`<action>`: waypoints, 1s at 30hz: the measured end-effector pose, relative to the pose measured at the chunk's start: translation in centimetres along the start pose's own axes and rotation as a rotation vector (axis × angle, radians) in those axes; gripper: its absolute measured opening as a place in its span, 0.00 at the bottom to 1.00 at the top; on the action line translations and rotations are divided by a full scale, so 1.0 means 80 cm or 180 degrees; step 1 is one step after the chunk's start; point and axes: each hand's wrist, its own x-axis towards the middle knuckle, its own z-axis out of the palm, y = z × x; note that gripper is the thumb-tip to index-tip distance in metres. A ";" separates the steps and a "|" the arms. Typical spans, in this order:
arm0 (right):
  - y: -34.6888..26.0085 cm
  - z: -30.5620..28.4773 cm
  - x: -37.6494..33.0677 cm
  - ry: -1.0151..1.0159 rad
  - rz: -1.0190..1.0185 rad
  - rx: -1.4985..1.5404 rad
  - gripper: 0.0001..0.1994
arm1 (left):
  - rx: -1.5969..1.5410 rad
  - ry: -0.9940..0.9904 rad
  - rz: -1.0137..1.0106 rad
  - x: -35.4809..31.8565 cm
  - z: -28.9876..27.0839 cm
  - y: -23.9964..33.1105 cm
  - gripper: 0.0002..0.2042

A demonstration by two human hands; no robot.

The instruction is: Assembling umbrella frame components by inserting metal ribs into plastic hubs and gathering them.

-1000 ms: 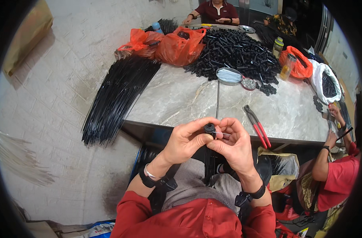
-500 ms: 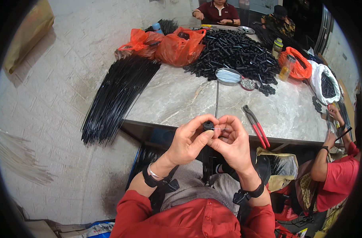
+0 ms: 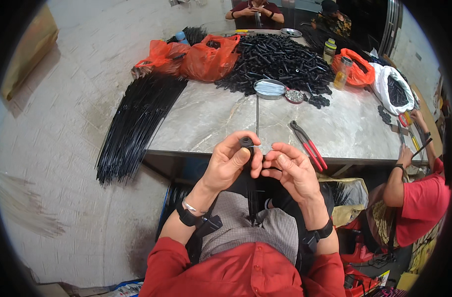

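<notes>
My left hand [image 3: 228,161] is closed around a short black cylindrical piece [image 3: 246,141], its round end with a centre hole turned up. A thin, pale wire-like pin [image 3: 262,146] sticks out sideways from that piece. Its far end meets the fingertips of my right hand [image 3: 290,168], whose fingers are loosely curled around it. Below the hands, over my lap, hang dark strands [image 3: 253,203]; whether they join the black piece is hidden. Red-handled pincers [image 3: 308,146] lie on the table just beyond my right hand.
A grey marble table [image 3: 211,123] bears a heap of black tubes [image 3: 280,62], a dish of pale strips [image 3: 269,89], a dish of small metal parts [image 3: 295,96] and red bags [image 3: 209,59]. Black rods [image 3: 137,128] overhang its left edge. A co-worker [image 3: 419,205] sits at right.
My right hand has drawn back to the right from the black piece, and more of the pale pin shows between the hands. My left hand keeps its hold.
</notes>
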 end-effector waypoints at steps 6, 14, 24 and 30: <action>-0.026 -0.009 -0.037 -0.0216 0.0109 -0.0629 0.11 | 0.0269 0.0181 0.0816 0.007 0.033 0.021 0.22; -0.036 0.061 -0.077 0.0219 -0.3580 -0.3687 0.19 | 0.0578 0.0297 0.1087 -0.012 0.065 0.008 0.27; -0.013 0.085 -0.071 -0.0156 -0.4328 -0.4556 0.17 | 0.0748 0.0793 0.1210 -0.044 0.076 -0.002 0.22; 0.001 0.085 -0.064 -0.0054 -0.4183 -0.4697 0.14 | 0.0895 0.0806 0.1267 -0.047 0.059 -0.010 0.22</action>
